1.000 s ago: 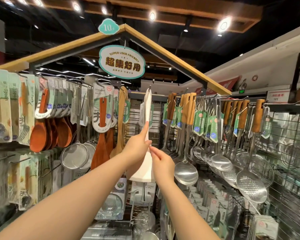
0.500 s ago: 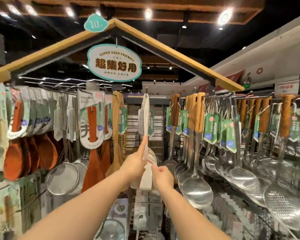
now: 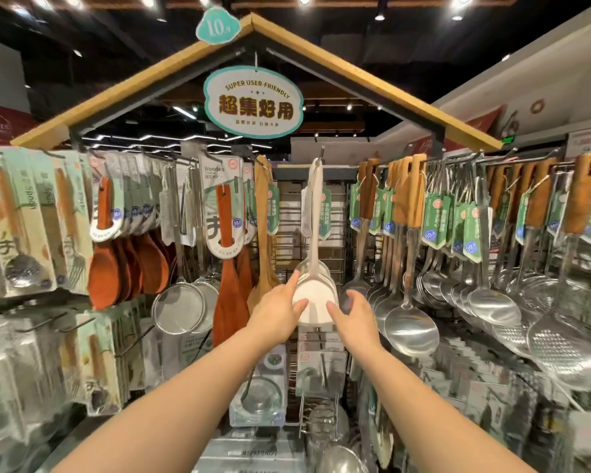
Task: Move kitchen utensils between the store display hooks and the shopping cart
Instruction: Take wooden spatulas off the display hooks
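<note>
A white spatula [image 3: 316, 297] hangs by its handle from a display hook [image 3: 321, 154] at the centre of the rack, with a green tag beside the handle. My left hand [image 3: 275, 314] holds the left edge of its blade, the thumb on the front and the index finger pointing up along the side. To the blade's right is my right hand [image 3: 354, 319], fingers spread and relaxed, with the thumb tip at the blade's lower right corner. No shopping cart is in view.
Wooden spatulas [image 3: 227, 295] and mesh strainers [image 3: 180, 307] hang to the left. Steel ladles [image 3: 410, 324] and skimmers [image 3: 565, 346] with wooden handles hang on the right. Packaged utensils [image 3: 319, 370] fill the lower hooks under my hands. A roof-shaped frame with a sign [image 3: 253, 102] tops the rack.
Both hands have slid down from the spatula's handle to its blade. My right hand has opened and let go of its pinch. The camera moved closer to the rack.
</note>
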A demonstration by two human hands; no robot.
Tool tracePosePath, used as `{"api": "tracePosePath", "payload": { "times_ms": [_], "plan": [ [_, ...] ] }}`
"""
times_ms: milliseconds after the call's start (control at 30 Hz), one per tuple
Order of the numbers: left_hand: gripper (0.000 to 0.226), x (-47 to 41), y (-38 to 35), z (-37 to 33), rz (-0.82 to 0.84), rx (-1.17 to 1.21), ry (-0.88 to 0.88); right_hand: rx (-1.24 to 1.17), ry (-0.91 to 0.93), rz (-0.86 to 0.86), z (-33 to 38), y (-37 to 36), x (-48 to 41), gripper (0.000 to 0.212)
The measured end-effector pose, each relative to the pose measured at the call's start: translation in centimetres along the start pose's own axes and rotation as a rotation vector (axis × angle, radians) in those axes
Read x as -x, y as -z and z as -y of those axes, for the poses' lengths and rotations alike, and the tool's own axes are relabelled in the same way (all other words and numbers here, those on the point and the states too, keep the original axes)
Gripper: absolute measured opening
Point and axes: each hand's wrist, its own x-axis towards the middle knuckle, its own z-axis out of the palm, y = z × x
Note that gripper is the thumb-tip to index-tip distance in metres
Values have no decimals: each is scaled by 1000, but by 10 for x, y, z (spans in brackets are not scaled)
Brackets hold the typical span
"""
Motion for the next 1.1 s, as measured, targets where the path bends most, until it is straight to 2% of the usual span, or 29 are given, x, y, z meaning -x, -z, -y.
{"api": "tracePosePath", "payload": {
  "times_ms": [133, 300, 400, 500, 667, 800, 867, 967, 1100],
  "plan": [
    [59, 27, 28, -6, -34, 12, -6, 25, 82, 0, 40, 14, 32, 49],
    [43, 112, 64, -32, -283, 214, -9, -83, 130, -24, 79, 29, 117, 26],
    [38, 179, 73, -34, -358, 266, 64, -134, 113, -49, 87, 28, 184, 23],
    [32, 233, 81, -33, -371, 293, 191, -125, 113, 57, 84, 21, 242, 22],
    [33, 341, 97, -29, -441, 226, 287, 32, 174, 117, 89, 33, 334, 30],
    [30, 443, 85, -22, -457, 166, 542, 77, 315, 168, 73, 35, 410, 30],
    [30, 500, 78, -23, -462, 145, 616, 59, 338, 217, 56, 30, 452, 30],
    [30, 590, 63, -22, -452, 91, 679, 94, 338, 325, 24, 12, 521, 34],
    [35, 703, 57, -13, -361, 72, 871, 209, 288, 588, -5, -14, 615, 42]
  ]
}}
